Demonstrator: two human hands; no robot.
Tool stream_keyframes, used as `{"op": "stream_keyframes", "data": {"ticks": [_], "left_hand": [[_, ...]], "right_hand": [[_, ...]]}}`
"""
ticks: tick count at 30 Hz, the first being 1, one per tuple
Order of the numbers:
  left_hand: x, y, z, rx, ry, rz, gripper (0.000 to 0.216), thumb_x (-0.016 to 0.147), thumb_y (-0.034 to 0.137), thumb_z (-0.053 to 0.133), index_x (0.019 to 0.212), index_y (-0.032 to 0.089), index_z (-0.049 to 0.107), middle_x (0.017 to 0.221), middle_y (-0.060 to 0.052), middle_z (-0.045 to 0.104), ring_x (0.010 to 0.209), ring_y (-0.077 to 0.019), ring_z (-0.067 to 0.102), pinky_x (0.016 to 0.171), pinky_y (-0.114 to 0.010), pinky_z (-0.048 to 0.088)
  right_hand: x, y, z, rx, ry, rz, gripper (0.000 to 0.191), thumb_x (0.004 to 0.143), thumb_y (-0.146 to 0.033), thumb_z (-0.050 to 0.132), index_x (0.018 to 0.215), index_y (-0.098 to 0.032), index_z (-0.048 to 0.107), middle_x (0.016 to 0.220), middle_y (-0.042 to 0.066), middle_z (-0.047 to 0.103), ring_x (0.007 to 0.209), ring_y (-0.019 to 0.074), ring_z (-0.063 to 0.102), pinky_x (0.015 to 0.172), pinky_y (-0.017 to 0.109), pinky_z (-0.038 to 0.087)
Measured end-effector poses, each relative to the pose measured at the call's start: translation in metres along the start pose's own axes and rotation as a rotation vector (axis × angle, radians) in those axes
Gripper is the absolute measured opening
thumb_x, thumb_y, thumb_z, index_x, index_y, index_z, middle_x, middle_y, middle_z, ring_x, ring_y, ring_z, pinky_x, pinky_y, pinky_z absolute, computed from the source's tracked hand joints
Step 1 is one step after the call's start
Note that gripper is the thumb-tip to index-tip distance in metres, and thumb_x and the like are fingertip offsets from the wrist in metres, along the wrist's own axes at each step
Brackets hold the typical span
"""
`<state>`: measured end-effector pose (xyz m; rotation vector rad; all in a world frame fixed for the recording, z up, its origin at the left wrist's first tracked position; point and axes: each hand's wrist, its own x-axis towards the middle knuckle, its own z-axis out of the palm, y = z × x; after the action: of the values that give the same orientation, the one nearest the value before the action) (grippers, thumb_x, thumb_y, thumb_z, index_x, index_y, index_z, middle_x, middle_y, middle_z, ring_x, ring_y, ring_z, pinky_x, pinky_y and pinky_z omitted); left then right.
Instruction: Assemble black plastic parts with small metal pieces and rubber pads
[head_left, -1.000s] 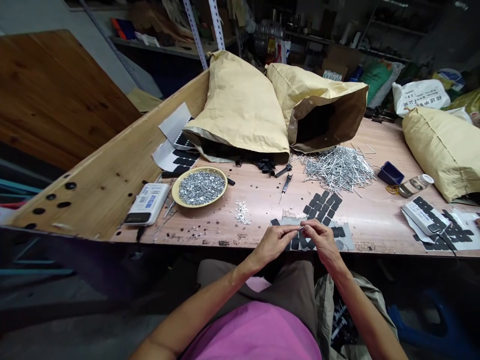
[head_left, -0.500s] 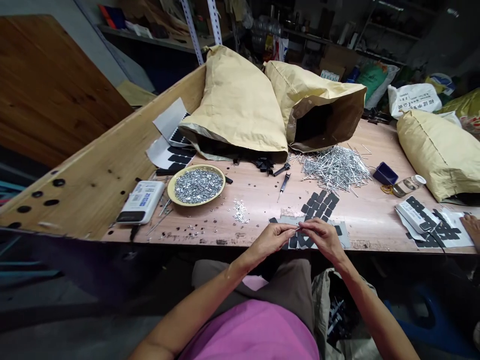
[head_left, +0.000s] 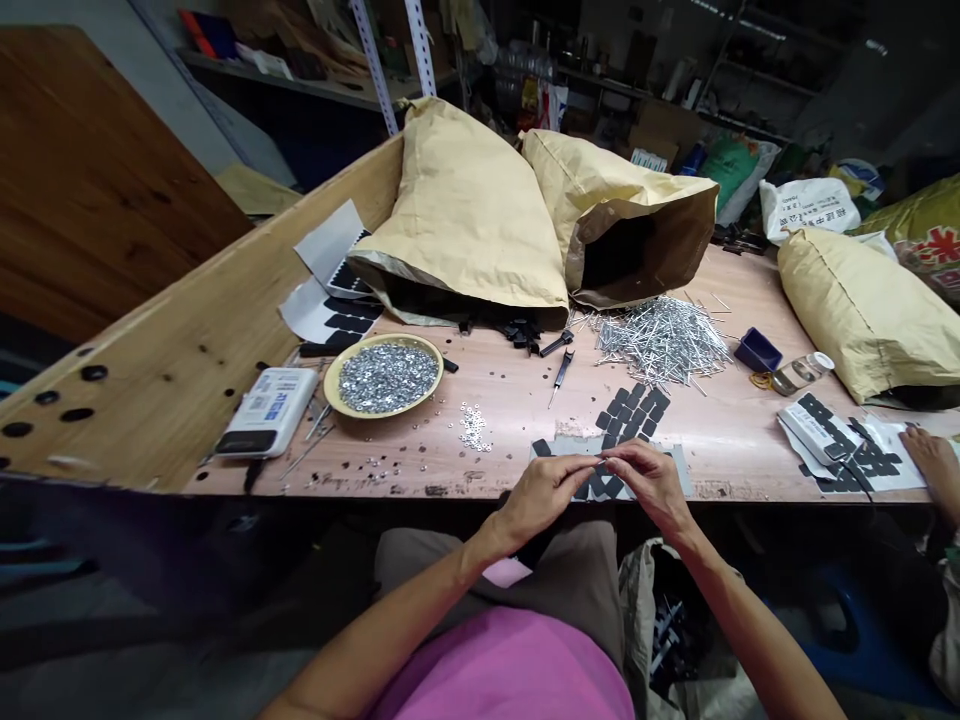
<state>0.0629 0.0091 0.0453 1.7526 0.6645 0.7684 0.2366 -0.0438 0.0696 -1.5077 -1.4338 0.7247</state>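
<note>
Many black pads [head_left: 637, 417] — flat, round-cornered — some on grey sheet [head_left: 681, 471].

Light is uneven, its source out of view: the middle of the frame is moderately bright, while the upper right and both lower corners sink into murk. A pale sheen lies on the tabletop [head_left: 739, 415] right of centre, and the metal rods [head_left: 664, 340] glint. Deep shadow fills the mouth of the open paper sack [head_left: 637, 250]. Wide-angle stretching pulls the wooden side board [head_left: 187, 330] toward the left edge, where detail turns soft and smeared.
</note>
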Motion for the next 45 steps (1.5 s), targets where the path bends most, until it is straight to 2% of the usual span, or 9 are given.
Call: {"op": "stream_keyframes", "data": {"ticks": [3,7,13,17,22,29,35,38,45], "left_hand": [[-0.001,-0.002,0.005,0.188,0.065,0.136,0.026,0.089,0.025,0.048,0.104,0.021,0.069,0.102,-0.006,0.073,0.092,-0.0184,0.068,0.082,-0.029,0.054],[0.002,-0.002,0.006,0.155,0.052,0.136,0.024,0.089,0.021,0.049,0.102,0.019,0.069,0.1,-0.005,0.074,0.089,-0.0174,0.07,0.079,-0.026,0.055],[0.003,0.0,0.004,0.18,0.034,0.123,0.024,0.088,0.02,0.051,0.103,0.02,0.069,0.102,-0.005,0.073,0.092,-0.019,0.069,0.084,-0.03,0.055],[0.001,0.0,0.004,0.12,-0.01,0.059,0.024,0.089,0.021,0.049,0.1,0.019,0.07,0.097,-0.005,0.074,0.086,-0.0174,0.07,0.077,-0.026,0.056],[-0.001,-0.008,0.008,0.362,0.035,0.215,0.025,0.09,0.02,0.048,0.105,0.02,0.068,0.099,-0.005,0.073,0.088,-0.0168,0.069,0.079,-0.027,0.055],[-0.003,-0.025,0.012,0.782,0.072,0.401,0.03,0.091,0.01,0.041,0.108,0.014,0.066,0.069,-0.006,0.07,0.06,-0.0138,0.066,0.055,-0.02,0.051],[0.005,-0.025,0.003,0.398,-0.05,0.252,0.026,0.091,0.02,0.046,0.103,0.019,0.069,0.093,-0.006,0.074,0.082,-0.0154,0.07,0.073,-0.023,0.055],[0.005,-0.021,0.002,0.289,-0.081,0.215,0.027,0.092,0.023,0.045,0.099,0.019,0.07,0.092,-0.005,0.074,0.081,-0.0147,0.069,0.072,-0.022,0.055],[-0.002,-0.022,-0.001,0.839,0.062,0.592,0.038,0.092,0.007,0.034,0.116,0.016,0.062,0.059,-0.001,0.061,0.055,-0.0104,0.059,0.053,-0.017,0.045]], "right_hand": [[-0.004,0.002,0.003,0.1,0.031,0.103,0.024,0.072,-0.046,0.07,0.078,-0.023,0.075,0.076,0.004,0.069,0.068,0.0165,0.063,0.061,0.028,0.051],[-0.009,0.002,0.008,0.231,0.066,0.23,0.027,0.069,-0.046,0.071,0.079,-0.021,0.074,0.069,0.002,0.068,0.06,0.0143,0.061,0.058,0.027,0.05],[-0.009,0.002,0.009,0.145,0.119,0.13,0.023,0.071,-0.045,0.07,0.076,-0.022,0.074,0.07,0.002,0.066,0.061,0.0136,0.058,0.057,0.027,0.048],[-0.006,0.003,0.002,0.09,0.027,0.096,0.024,0.073,-0.046,0.069,0.075,-0.022,0.073,0.07,0.002,0.065,0.06,0.0138,0.058,0.054,0.026,0.048],[-0.007,0.006,0.001,0.013,0.022,0.063,0.028,0.074,-0.049,0.066,0.075,-0.022,0.072,0.071,0.004,0.066,0.059,0.0151,0.06,0.054,0.028,0.049],[-0.013,0.01,0.015,-0.131,0.044,0.103,0.028,0.086,-0.046,0.051,0.078,-0.021,0.062,0.064,0.0,0.061,0.054,0.0138,0.057,0.052,0.025,0.046],[-0.009,0.015,0.007,-0.393,-0.095,-0.182,0.033,0.093,-0.045,0.038,0.082,-0.023,0.06,0.073,0.005,0.06,0.067,0.0173,0.056,0.065,0.029,0.046],[-0.005,0.012,-0.001,-0.436,-0.179,-0.276,0.036,0.094,-0.047,0.037,0.079,-0.023,0.06,0.068,0.005,0.056,0.064,0.0172,0.052,0.064,0.029,0.044],[-0.008,-0.003,0.006,-0.287,-0.175,-0.003,0.046,0.093,-0.057,0.027,0.068,-0.024,0.048,0.057,-0.002,0.051,0.05,0.0121,0.046,0.051,0.024,0.038]]}}
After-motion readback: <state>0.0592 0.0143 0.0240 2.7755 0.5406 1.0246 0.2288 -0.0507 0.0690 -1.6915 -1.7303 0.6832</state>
